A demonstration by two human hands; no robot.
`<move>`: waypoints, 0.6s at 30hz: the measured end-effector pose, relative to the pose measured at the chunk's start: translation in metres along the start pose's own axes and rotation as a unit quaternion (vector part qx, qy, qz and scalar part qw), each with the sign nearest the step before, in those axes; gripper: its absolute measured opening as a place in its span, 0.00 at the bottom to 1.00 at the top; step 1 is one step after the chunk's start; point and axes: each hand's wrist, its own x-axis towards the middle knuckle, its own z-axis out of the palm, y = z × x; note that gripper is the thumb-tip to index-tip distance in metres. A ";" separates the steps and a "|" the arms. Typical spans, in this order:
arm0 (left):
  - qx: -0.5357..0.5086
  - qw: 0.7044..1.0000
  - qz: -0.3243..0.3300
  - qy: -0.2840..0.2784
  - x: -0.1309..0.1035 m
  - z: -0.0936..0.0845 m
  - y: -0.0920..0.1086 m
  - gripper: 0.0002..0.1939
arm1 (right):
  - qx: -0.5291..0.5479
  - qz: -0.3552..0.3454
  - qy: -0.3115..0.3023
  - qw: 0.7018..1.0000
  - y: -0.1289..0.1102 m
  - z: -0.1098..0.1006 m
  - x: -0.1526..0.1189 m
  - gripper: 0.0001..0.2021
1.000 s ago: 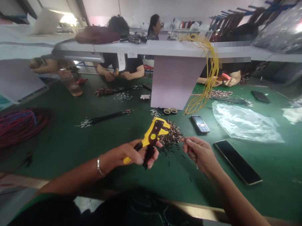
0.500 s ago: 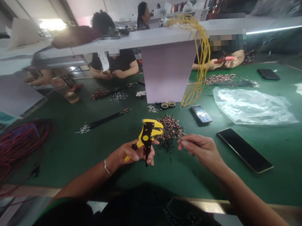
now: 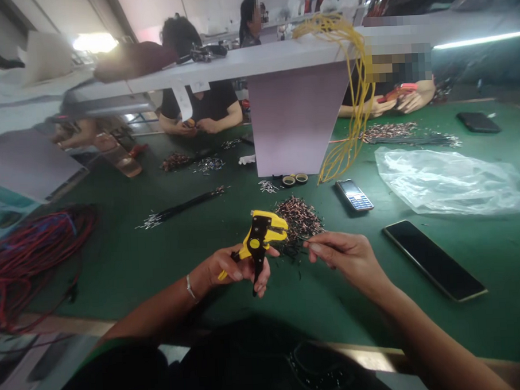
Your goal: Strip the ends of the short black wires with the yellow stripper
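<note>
My left hand (image 3: 237,268) is wrapped round the handles of a yellow and black wire stripper (image 3: 255,241), its jaws pointing right. In a pinch of thumb and forefinger, my right hand (image 3: 342,250) holds a short dark wire (image 3: 307,239), whose tip points left toward the jaws, apart from them. Behind both hands lies a heap of short wire pieces (image 3: 299,216) with copper-coloured ends. Further left on the green table (image 3: 168,256) rests a bundle of black wires (image 3: 183,205) with bare silvery ends.
A keypad phone (image 3: 353,195), a large smartphone (image 3: 433,259) and a clear plastic bag (image 3: 449,178) lie to the right. Coiled red cable (image 3: 42,250) is at the left. Yellow wires (image 3: 347,116) hang off the shelf (image 3: 237,61). Two co-workers sit across the table with tools in their hands.
The view has shifted slightly, moving most things a little to the right in the picture. The stripper's jaws look more closed than before. Both hands keep their hold.
</note>
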 end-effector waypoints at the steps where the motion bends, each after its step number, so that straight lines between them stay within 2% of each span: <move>1: 0.002 1.000 -0.001 0.007 0.000 0.000 0.000 0.39 | 0.000 0.000 0.002 1.000 0.001 0.001 0.000 0.05; 10: 0.007 1.000 -0.003 0.007 0.000 0.001 0.000 0.40 | 0.042 0.008 0.009 0.999 0.010 0.008 -0.002 0.04; 18: 0.043 0.999 -0.004 0.005 -0.002 -0.001 0.000 0.38 | 0.036 0.024 -0.005 0.999 0.010 0.008 -0.004 0.05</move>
